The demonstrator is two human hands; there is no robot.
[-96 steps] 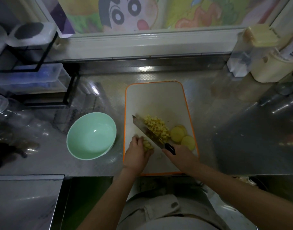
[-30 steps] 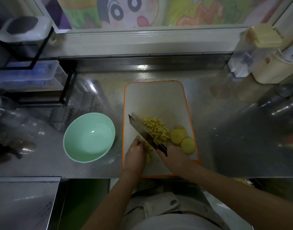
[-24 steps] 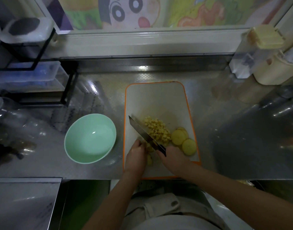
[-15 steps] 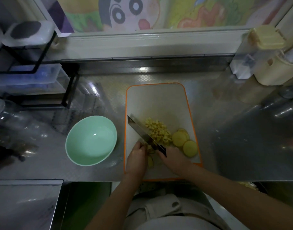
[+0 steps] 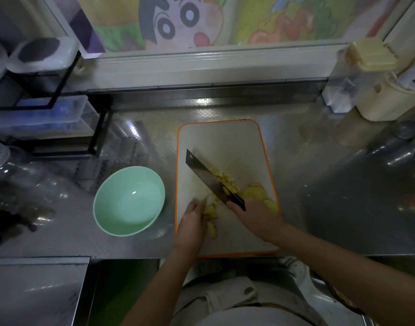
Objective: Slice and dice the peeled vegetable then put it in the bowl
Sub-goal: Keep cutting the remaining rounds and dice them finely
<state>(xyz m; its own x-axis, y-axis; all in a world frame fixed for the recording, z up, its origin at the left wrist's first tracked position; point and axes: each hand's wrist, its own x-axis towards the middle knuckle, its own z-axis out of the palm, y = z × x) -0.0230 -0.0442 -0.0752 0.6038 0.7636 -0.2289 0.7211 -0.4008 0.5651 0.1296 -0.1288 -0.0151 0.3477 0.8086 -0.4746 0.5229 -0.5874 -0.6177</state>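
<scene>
Now the right hand (image 5: 253, 215) grips one knife (image 5: 208, 178), the left hand (image 5: 192, 222) pins vegetable strips (image 5: 211, 211); one bowl (image 5: 129, 200).

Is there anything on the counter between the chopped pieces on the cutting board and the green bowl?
Nothing visible blocks the way. The diced pile lies on the cutting board, and the empty green bowl sits just left of the board with only bare steel counter between them. The knife and left hand are over the board itself.

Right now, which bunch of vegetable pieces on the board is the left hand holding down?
The strips at the left hand, nearest the person; the diced pile and round slices lie untouched beyond the knife.
</scene>
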